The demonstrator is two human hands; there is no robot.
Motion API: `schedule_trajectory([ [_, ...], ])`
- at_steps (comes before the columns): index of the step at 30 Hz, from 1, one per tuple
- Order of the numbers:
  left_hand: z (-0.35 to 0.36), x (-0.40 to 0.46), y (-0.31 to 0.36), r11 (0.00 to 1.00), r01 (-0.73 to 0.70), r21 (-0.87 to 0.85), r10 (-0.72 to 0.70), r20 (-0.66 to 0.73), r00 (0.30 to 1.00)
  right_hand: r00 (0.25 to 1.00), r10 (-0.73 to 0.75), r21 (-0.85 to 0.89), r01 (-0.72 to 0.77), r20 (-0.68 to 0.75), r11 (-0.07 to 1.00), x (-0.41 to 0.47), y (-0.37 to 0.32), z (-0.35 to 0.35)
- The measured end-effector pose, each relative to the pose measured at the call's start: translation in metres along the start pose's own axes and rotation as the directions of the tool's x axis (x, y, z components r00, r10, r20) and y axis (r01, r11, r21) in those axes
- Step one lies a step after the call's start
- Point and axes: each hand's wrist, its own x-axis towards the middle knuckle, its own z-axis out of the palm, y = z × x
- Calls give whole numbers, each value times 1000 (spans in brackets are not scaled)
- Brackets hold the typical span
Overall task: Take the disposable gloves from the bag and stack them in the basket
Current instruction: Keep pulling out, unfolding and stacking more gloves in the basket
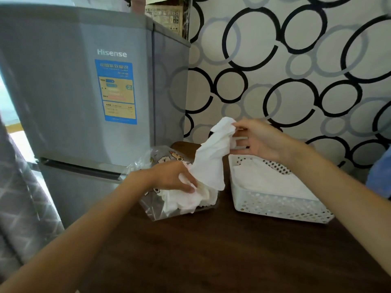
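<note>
Thin, filmy white plastic calls for a light, steady pull: the left hand (pixel 179 178) pins the clear printed plastic bag (pixel 156 199) and its crumpled gloves against the dark wooden bench (pixel 211 250), fingers curled into the heap, while the right hand (pixel 258 140) pinches the top of one white disposable glove (pixel 213 157), hanging creased between bag and white perforated plastic basket (pixel 281 205), which already holds flat gloves.
</note>
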Motion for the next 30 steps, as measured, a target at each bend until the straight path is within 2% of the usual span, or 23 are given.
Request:
schedule_trajectory([
  [2, -9, -4, 3, 988, -27, -149, 21, -39, 999, 1000, 0, 189, -2, 8, 982, 0, 9, -6],
  [5, -18, -9, 4, 976, -51, -211, 37, -70, 997, 1000, -26, 403, 18, 14, 915, -1, 23, -14],
  [7, -21, -12, 9, 961, -73, -266, 58, -65, 996, 999, -43, 508, 28, 18, 861, -1, 32, -19],
  [10, -17, -4, 26, 929, -45, -367, 15, -86, 996, 999, -52, 612, 30, 18, 790, 3, 45, -26],
  [12, -8, 7, 35, 918, -60, -392, -5, -163, 987, 998, -63, 632, 36, 20, 774, 3, 53, -29],
  [15, 3, 24, 39, 881, -92, -465, -58, -298, 953, 997, -74, 574, 54, 11, 817, 1, 63, -36],
  [18, 0, 34, 45, 793, -83, -604, -156, -332, 930, 994, -101, 505, 105, -34, 857, -2, 66, -51],
  [21, -4, 48, 61, 781, -33, -623, -202, -304, 931, 990, -135, 574, 138, -49, 807, -3, 65, -68],
  [23, -3, 58, 74, 839, 2, -544, -139, -211, 967, 990, -138, 644, 120, -22, 755, -5, 66, -75],
  [26, 0, 71, 87, 876, -55, -480, -32, -171, 985, 988, -157, 704, 114, -4, 701, -6, 70, -84],
  [28, -2, 81, 93, 845, -58, -532, -43, -176, 984, 986, -162, 679, 153, -50, 719, -6, 76, -94],
  [30, -7, 86, 99, 767, -25, -642, -114, -174, 978, 986, -106, 547, 158, -125, 822, -4, 82, -103],
])
